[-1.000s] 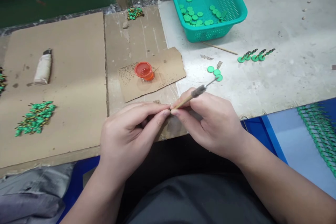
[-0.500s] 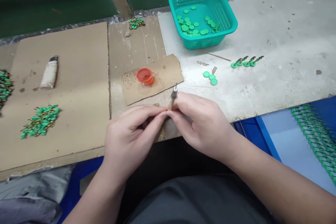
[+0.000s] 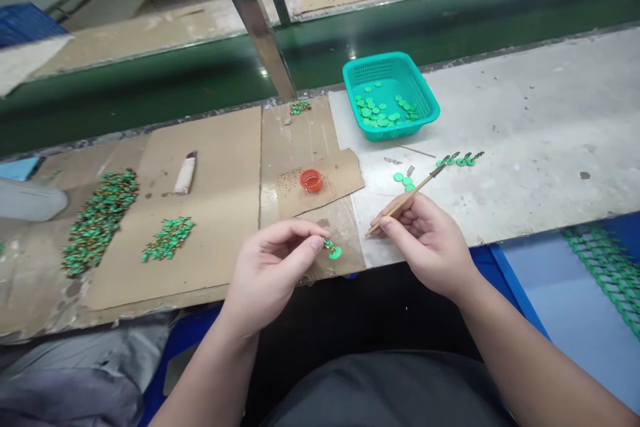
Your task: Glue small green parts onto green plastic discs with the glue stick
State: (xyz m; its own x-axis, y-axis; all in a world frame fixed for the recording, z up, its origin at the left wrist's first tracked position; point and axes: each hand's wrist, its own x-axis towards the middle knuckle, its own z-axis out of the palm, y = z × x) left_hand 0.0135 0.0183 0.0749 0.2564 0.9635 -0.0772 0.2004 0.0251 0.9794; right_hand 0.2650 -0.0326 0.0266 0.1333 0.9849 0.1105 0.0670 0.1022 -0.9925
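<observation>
Between thumb and forefinger, my left hand point(image 3: 273, 273) pinches a small green piece with a round disc base point(image 3: 335, 253); its upper part is partly hidden by the fingertips. My right hand point(image 3: 425, 243) is closed on a thin wooden stick with a dark tip point(image 3: 407, 197), which slants up to the right. The hands are apart. Beyond my right hand lie a few loose green discs point(image 3: 399, 177). Several finished-looking pieces, dark stems on green discs point(image 3: 461, 161), stand in a row farther right. A small red cup point(image 3: 311, 180) with liquid sits on a cardboard scrap point(image 3: 345, 170).
A teal basket point(image 3: 433, 113) holding several green discs stands at the back. On the cardboard point(image 3: 225, 147) to the left are a white tube with a dark end point(image 3: 185, 173) and a small green pile point(image 3: 169, 239). A larger pile point(image 3: 100, 220) lies farther left, beside a whitish container point(image 3: 33, 200).
My hands have moved apart. The left keeps the green piece, now showing its disc, while the right has moved right with the stick, which now slants. The view has tilted up.
</observation>
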